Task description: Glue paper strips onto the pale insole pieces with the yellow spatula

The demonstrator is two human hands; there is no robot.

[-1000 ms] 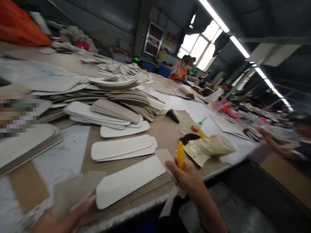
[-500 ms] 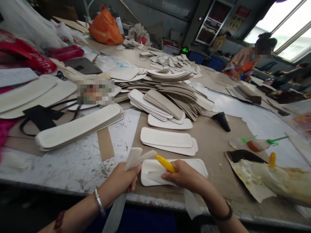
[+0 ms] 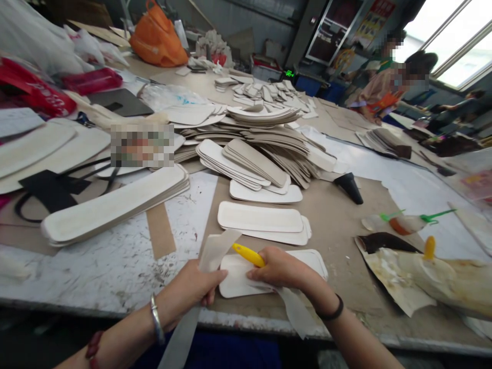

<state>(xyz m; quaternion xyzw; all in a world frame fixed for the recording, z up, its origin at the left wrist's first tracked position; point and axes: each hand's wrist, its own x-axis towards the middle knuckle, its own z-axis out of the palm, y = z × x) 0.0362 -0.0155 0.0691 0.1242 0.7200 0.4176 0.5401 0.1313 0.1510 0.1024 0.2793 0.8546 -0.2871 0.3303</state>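
My left hand [image 3: 194, 290] is closed around a long grey strip [image 3: 213, 252] that sticks up above the fingers and hangs down below the table edge. My right hand [image 3: 280, 267] grips a yellow-handled tool [image 3: 248, 254] and rests on a white rounded board piece [image 3: 238, 274] lying flat at the table's near edge. Another grey strip [image 3: 298, 312] trails from under the right hand over the edge. Just beyond lie two stacked white pieces [image 3: 261, 219].
A big heap of white and grey board pieces [image 3: 265, 154] fills the middle of the table. A long stack [image 3: 111, 205] lies left. Glue-smeared paper with a yellow-tipped brush [image 3: 428, 248] sits right, a black cone [image 3: 348, 185] behind it. Other people [image 3: 384, 87] work far right.
The camera swung left and down from the far side of the room to my hands. My hands came together over the white piece, and the strip in my left hand shifted slightly.
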